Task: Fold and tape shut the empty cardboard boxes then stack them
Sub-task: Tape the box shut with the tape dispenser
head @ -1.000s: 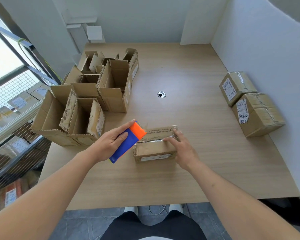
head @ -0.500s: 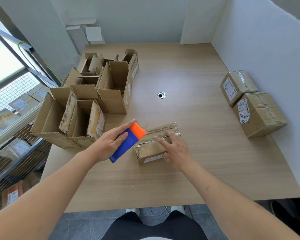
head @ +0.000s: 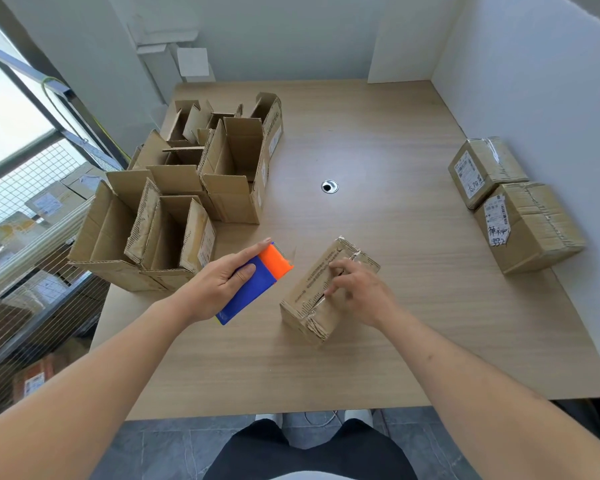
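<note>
Your right hand (head: 357,292) rests on top of the small closed box (head: 321,292), which sits skewed on the wooden table (head: 395,341) just in front of you; your fingers (head: 340,268) are curled down along the taped seam, fingertips touching the top face, the box lying under and to the left of your palm. I cannot tell whether they pinch anything there. Just beside the box, apart from it, your left hand (head: 219,289) grips a blue and orange tape dispenser (head: 257,282), thumb across its blue face and index finger straight along its far edge, orange end pointing away from you. Further out on your left stands a cluster of open boxes (head: 174,216) with flaps up. Well apart on the right, against the white wall (head: 534,81), two sealed boxes (head: 513,199) sit side by side, touching. A round grommet hole (head: 329,186) marks the table's middle
</note>
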